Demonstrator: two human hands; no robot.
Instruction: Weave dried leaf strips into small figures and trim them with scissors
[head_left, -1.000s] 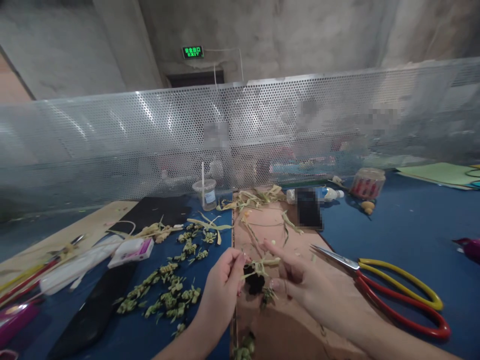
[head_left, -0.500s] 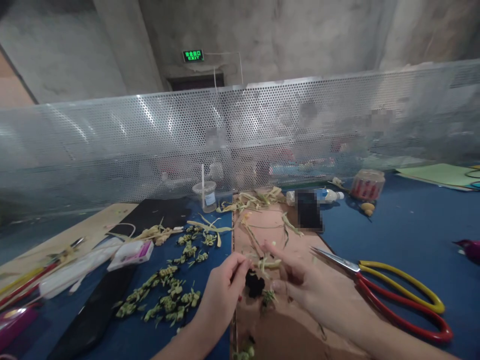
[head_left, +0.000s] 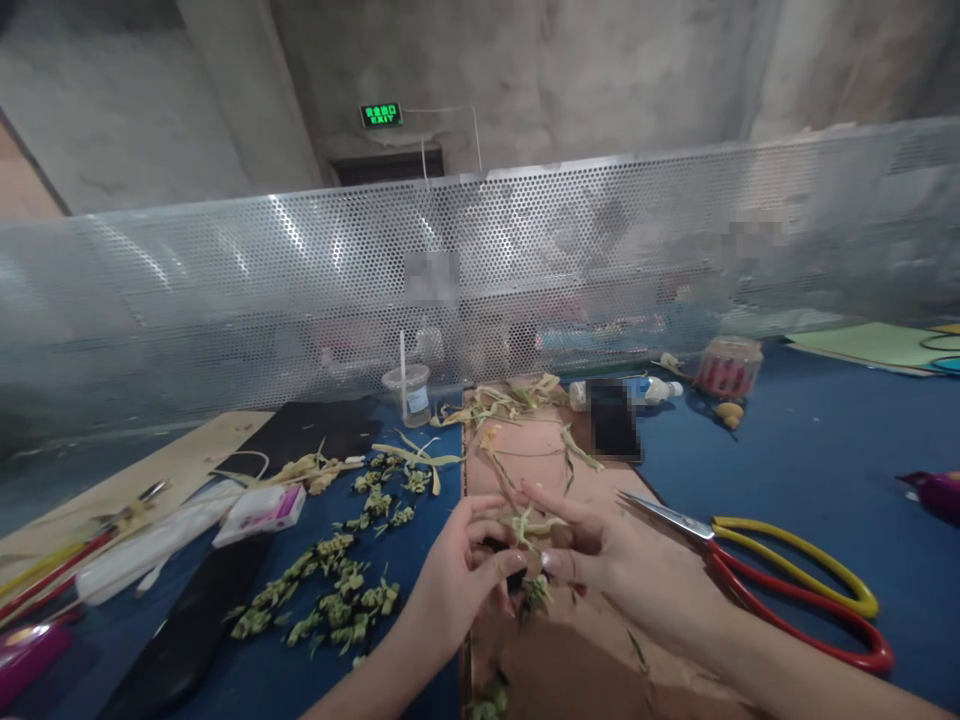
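Fingers of my left hand (head_left: 457, 585) and right hand (head_left: 626, 570) meet, pinched closed on a small pale-green leaf sprig (head_left: 529, 524), held just above the brown cardboard sheet (head_left: 570, 660) on the blue tabletop (head_left: 787, 470). Scissors (head_left: 795, 590) lie near my right hand.

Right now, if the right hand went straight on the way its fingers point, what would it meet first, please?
The right hand points leftward, so it would first meet the leafy sprig at its fingertips, with the left hand close behind it; how close in depth is hard to tell.
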